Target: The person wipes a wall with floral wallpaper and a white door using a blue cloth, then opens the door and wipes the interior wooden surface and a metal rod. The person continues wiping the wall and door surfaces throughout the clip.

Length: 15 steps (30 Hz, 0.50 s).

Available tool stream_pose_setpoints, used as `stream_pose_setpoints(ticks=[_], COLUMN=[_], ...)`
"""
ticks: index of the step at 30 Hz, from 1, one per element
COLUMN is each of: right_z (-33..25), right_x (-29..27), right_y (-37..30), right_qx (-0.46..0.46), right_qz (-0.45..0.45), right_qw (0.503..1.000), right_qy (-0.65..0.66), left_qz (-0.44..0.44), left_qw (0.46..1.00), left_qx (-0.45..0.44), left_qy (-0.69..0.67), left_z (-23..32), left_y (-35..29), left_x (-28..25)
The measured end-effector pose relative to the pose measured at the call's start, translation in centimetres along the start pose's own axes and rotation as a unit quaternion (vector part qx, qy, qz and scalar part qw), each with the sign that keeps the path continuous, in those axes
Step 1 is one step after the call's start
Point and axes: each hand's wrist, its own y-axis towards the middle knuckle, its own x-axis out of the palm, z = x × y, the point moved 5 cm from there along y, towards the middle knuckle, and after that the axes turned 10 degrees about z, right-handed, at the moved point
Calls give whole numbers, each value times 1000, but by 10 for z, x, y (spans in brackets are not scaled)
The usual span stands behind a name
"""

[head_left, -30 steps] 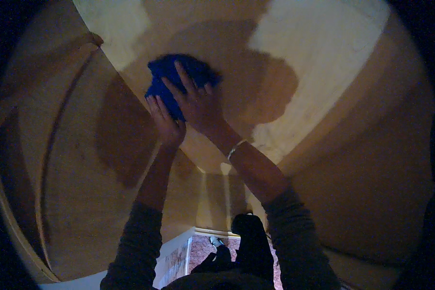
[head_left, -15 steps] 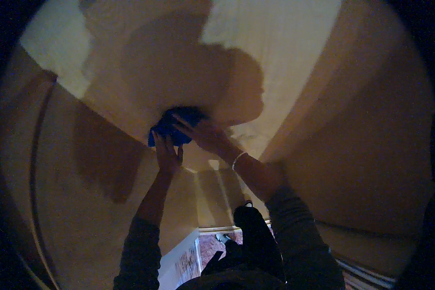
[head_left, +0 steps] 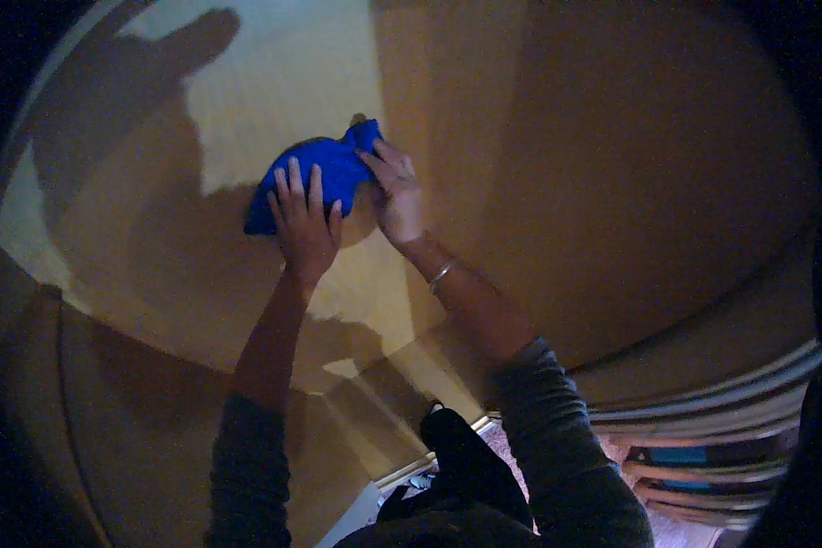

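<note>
The bare left hand [head_left: 305,233] hides the lower middle of the crumpled bright-blue cloth [head_left: 338,172], and the cloth covers part of the pale, wood-toned panel [head_left: 274,82] behind it. Slight blur softens the bare right hand [head_left: 398,196]. The picture's lower edge cuts off both long grey sleeves [head_left: 249,466]. Black trousers [head_left: 475,466] partly hide a small black-and-white shoe [head_left: 421,480]; the dim blue item [head_left: 676,454] among curved pale bands [head_left: 712,472] is too indistinct to identify.
</note>
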Motion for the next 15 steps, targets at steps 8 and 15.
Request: stream_pose_setpoints(ticks=[8, 15], right_z=[-7, -37], right_x=[-61, -172], right_y=[32, 12], right_qx=[121, 99], right_qz=[14, -100], right_qw=[991, 990], right_qy=[59, -17], left_qz=[71, 79], left_qw=[906, 535], left_qx=[-164, -368], left_qy=[-383, -756], left_z=[68, 199], left_y=[51, 31], left_x=[27, -13])
